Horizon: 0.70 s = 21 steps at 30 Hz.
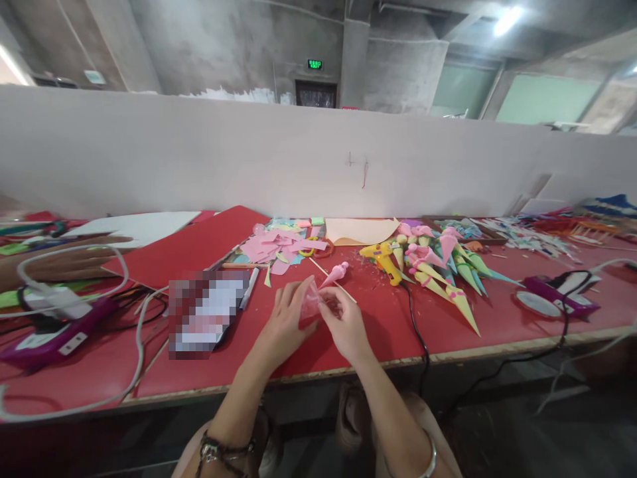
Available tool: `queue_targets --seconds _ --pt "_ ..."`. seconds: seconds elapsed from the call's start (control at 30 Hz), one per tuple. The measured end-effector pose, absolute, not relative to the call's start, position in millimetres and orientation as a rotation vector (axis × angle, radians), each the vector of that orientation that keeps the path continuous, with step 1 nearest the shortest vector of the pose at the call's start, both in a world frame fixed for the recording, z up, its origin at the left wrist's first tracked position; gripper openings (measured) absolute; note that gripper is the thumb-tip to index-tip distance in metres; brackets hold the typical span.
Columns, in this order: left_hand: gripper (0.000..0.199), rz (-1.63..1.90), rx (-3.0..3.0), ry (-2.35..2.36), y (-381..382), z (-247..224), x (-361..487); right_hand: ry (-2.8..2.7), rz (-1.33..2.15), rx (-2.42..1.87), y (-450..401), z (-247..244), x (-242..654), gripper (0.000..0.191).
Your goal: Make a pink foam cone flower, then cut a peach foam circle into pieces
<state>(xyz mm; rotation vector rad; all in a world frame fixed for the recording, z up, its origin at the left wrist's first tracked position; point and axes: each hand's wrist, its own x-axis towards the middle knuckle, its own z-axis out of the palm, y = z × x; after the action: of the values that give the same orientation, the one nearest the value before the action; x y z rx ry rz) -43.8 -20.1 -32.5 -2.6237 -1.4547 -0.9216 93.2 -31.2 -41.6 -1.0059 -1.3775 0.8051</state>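
Observation:
Just over the table's front edge, my left hand (291, 315) and my right hand (344, 323) hold a crinkled, see-through pink piece (310, 302) between their fingertips. Its exact kind does not show. Right beyond my fingers lies a small pink cone-shaped paper figure (336, 273), beside a thin wooden stick (318, 267). A yellow glue gun (382, 257) rests to the right, its black cord running over the front edge. Farther right is a pile of paper cone figures (428, 259) in pink, yellow, green and blue.
Pink paper scraps (279, 245) lie at the back. A blurred-out phone-like object (209, 315) and a marker (249, 289) are to the left, with a red sheet (199, 242) behind. Purple power strips (60, 335) with cords flank both sides. Another person's hand (64, 257) rests far left.

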Motion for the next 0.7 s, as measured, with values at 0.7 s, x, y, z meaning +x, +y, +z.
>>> queue_targets --seconds 0.7 --pt "0.026 -0.82 -2.641 -1.255 -23.2 -21.8 -44.0 -1.684 0.713 -0.981 -36.3 -32.9 96.9 0.021"
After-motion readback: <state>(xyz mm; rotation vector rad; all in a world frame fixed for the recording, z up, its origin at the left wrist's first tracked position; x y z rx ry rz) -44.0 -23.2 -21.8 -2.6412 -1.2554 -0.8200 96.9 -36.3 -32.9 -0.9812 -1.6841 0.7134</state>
